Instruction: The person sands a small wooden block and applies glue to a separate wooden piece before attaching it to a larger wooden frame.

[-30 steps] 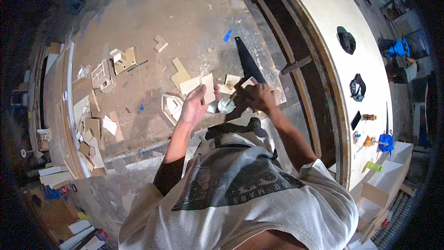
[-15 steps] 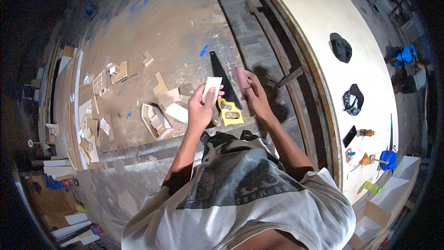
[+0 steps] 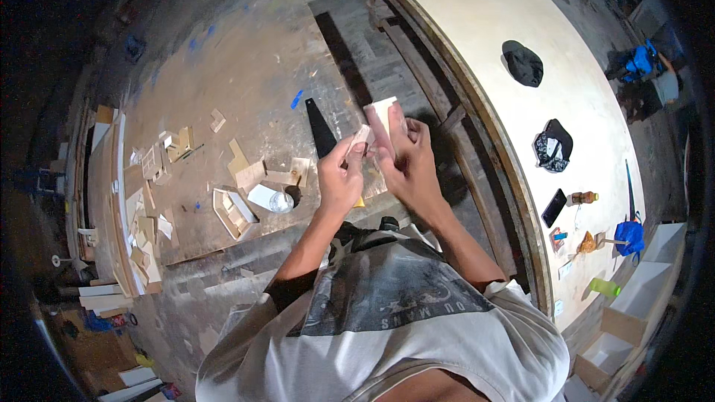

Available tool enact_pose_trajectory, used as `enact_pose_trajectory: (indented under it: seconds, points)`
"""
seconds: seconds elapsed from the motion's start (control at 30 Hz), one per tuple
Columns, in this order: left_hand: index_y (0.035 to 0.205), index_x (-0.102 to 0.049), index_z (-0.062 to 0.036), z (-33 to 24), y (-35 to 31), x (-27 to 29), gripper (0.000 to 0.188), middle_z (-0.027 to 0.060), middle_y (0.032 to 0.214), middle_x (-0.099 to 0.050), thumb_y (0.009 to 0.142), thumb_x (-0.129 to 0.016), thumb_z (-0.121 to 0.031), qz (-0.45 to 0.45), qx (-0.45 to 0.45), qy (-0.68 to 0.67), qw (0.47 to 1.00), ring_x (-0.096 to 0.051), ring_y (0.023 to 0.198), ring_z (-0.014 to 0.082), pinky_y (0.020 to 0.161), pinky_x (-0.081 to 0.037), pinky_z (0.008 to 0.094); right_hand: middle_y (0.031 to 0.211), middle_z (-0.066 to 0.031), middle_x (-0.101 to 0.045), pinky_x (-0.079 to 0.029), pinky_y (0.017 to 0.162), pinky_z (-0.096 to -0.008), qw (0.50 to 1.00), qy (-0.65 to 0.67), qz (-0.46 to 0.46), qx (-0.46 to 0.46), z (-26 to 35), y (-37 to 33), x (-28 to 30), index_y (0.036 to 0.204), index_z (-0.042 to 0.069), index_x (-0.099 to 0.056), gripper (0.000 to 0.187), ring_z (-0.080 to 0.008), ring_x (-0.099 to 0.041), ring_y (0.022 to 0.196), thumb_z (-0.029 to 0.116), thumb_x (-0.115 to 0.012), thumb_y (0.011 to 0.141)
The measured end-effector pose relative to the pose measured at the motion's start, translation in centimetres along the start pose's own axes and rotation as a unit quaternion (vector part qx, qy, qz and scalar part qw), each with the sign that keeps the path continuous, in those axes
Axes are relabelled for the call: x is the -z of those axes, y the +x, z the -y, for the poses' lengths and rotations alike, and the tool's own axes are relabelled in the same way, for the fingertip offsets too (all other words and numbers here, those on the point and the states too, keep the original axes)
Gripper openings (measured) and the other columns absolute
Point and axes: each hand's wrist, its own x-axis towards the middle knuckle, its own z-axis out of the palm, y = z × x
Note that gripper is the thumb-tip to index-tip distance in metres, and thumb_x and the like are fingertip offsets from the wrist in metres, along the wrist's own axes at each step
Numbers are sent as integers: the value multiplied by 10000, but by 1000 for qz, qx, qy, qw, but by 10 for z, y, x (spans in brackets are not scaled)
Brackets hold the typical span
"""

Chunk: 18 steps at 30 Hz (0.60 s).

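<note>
My left hand pinches a small pale flat piece between thumb and fingers. Close beside it, my right hand grips a pale block with a pinkish side, its fingers wrapped round the far side. The two pieces are nearly together; whether they touch I cannot tell. Under my hands lies a handsaw with a black blade; my left hand and wrist hide most of its yellow handle. Left of that wrist are a clear round container and a small open wooden box.
The brown worktable carries wood offcuts, small wooden assemblies and a blue scrap. To the right, a long pale table holds a black cap, a phone and a bottle. A person is far right.
Both hands have come together, the right piece turning to show a broad pale face. My view has shifted, so the tables appear further left, and the clear container now shows.
</note>
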Motion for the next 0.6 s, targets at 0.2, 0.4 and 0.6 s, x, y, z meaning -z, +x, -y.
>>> enact_pose_trajectory:
  seconds: [0.2, 0.4, 0.6]
  points:
    - [1037, -623, 31, -14, 6, -15, 260, 33, 732, -605, 1011, -501, -197, 13, 50, 23, 998, -508, 674, 60, 592, -436, 271, 1185, -346, -439, -420, 932, -458, 999, -25, 12, 43, 0, -4, 15, 1393, 8, -446, 663, -447, -484, 1069, 152, -661, 782]
    - [1021, -609, 46, -21, 11, -16, 349, 68, 756, -657, 1030, -451, -265, 54, 92, 1, 994, -570, 612, 104, 564, -451, 259, 1189, -279, -507, -404, 964, -424, 999, -41, 34, -8, -32, 1, 30, 1330, -3, -516, 560, -370, -488, 1093, 194, -642, 821]
    - [986, -604, 9, -37, 17, -7, 379, 46, 668, -613, 1029, -439, -329, 136, 226, -55, 963, -501, 470, 72, 426, -369, 231, 1240, -308, -477, -393, 1003, -441, 996, 50, 63, -36, -22, 12, 64, 1281, 17, -560, 516, -423, -499, 1146, 254, -645, 831]
